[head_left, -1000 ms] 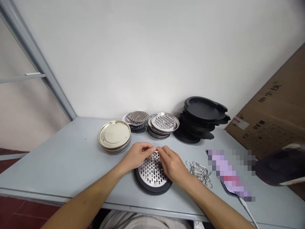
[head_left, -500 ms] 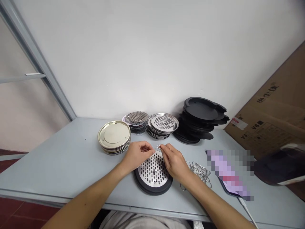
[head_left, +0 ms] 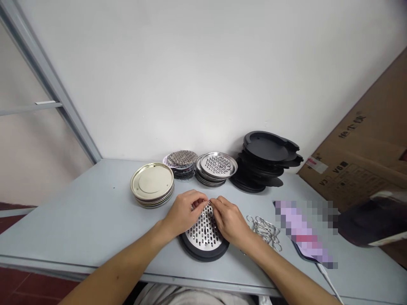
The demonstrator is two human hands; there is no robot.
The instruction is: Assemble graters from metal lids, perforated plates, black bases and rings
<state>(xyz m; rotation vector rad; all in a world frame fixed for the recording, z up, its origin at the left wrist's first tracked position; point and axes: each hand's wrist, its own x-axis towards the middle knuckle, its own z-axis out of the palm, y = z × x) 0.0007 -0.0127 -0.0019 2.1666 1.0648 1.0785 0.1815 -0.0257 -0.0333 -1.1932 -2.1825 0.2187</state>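
Note:
A round metal grater disc [head_left: 205, 231] with many slots lies in a dark round base [head_left: 203, 256] in front of me. Above its far edge, the fingertips of both hands meet. My right hand [head_left: 230, 220] pinches a small wire clip [head_left: 209, 202], mostly hidden by fingers. My left hand [head_left: 186, 212] is closed in a pinch at the same spot; what lies between its fingertips is too small to tell. Beside my right forearm lies a loose pile of looped wire clips [head_left: 265, 231].
Behind my hands stand stacks of gold-coloured round lids [head_left: 152, 182], rough grater discs [head_left: 182, 158], rimmed grater discs [head_left: 219, 164] and black round trays [head_left: 265, 146]. At right are a phone [head_left: 305, 237] with a white cable, a dark object [head_left: 359, 222] and a cardboard box [head_left: 359, 152].
My hands have come together over the grater's far edge. The wire loop that showed at my right fingertips is now mostly covered. The view has shifted slightly.

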